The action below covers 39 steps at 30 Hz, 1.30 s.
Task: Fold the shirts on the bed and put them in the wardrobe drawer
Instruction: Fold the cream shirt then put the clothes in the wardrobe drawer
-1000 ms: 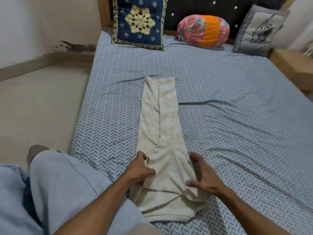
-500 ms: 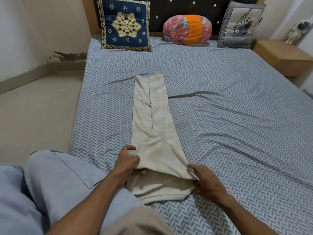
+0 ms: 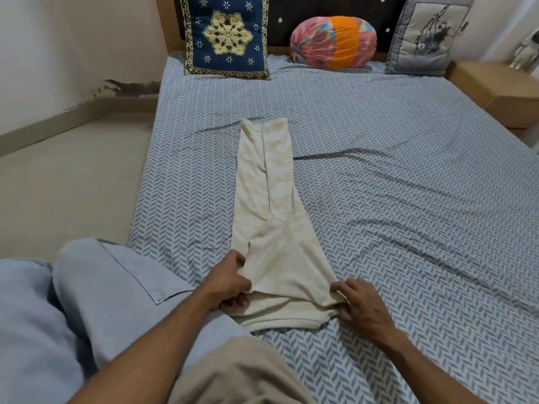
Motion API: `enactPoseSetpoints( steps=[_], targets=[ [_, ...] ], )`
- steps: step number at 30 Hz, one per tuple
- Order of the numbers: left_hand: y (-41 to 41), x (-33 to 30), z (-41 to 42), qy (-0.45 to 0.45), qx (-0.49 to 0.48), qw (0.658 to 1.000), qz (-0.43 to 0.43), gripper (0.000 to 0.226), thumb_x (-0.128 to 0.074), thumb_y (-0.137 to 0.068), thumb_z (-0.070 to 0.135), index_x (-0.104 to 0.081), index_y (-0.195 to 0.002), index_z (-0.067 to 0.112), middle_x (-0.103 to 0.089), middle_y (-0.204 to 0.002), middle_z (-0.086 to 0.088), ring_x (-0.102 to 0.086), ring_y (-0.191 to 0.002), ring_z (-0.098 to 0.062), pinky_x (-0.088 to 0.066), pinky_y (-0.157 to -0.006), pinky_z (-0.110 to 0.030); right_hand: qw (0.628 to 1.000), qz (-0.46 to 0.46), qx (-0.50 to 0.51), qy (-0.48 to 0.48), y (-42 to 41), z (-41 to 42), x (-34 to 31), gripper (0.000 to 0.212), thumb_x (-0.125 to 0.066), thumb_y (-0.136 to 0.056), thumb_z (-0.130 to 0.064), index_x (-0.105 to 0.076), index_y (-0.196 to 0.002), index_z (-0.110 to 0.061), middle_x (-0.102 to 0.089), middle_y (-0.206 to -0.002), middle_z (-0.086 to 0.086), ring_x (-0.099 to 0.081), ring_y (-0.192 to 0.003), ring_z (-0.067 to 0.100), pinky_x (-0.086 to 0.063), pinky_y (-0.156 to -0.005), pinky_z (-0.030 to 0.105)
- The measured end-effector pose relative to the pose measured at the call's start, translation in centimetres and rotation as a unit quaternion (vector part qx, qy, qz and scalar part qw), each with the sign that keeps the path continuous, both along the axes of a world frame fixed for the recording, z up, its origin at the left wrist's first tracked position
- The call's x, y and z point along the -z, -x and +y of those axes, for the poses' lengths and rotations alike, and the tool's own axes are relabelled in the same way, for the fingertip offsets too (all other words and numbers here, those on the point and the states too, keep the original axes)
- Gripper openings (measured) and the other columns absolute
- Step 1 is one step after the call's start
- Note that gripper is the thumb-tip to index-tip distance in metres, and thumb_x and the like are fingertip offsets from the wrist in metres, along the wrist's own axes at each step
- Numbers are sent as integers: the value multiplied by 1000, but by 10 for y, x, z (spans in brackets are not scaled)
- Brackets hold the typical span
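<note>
A cream shirt (image 3: 269, 217), folded into a long narrow strip, lies on the chevron-patterned bed (image 3: 393, 176) running from 6 toward 12 o'clock, its near end pinched at 7 o'clock by the left hand (image 3: 230, 282) and at 5 o'clock by the right hand (image 3: 360, 306), each grip grasping the cloth.

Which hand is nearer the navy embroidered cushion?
Left. The left hand grips the shirt's near left edge, below the navy cushion; the right hand pinches the right edge, farther across.
</note>
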<state>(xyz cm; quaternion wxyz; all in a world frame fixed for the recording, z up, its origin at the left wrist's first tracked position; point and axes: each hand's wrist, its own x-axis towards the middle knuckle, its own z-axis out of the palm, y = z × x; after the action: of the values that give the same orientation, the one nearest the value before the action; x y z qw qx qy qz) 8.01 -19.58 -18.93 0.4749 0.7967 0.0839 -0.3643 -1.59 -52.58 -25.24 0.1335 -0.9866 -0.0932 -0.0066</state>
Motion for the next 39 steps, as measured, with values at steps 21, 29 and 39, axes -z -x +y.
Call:
enactPoseSetpoints(
  steps=[21,29,39],
  targets=[
    [-99,23,4,-103,-62,966,-229,6,-71,-92,27,-74,-87,24,-71,-80,14,-65,-77,1,-42,-61,-11,990,60,116,-57,-260,-3,3,16,-63,-95,-28,-63,-100,-13,-53,-94,4,-56,-98,34,-41,-81,38],
    [-245,28,-41,-114,-97,939,-311,24,-66,-95,26,-69,-118,20,-67,-89,7,-59,-78,-3,-41,-69,-12,985,22,134,-108,-372,-17,17,26,-57,-91,-45,-53,-81,-21,-50,-73,-6,-52,-78,24,-30,-75,37],
    [-458,33,-121,-131,-141,947,-256,30,-72,-78,27,-62,-105,18,-70,-93,-3,-68,-90,-24,-55,-77,-31,986,-91,137,-10,-402,-14,38,45,-56,-91,-49,-33,-60,-25,-35,-48,-8,-49,-47,22,-34,-72,37]
  ],
)
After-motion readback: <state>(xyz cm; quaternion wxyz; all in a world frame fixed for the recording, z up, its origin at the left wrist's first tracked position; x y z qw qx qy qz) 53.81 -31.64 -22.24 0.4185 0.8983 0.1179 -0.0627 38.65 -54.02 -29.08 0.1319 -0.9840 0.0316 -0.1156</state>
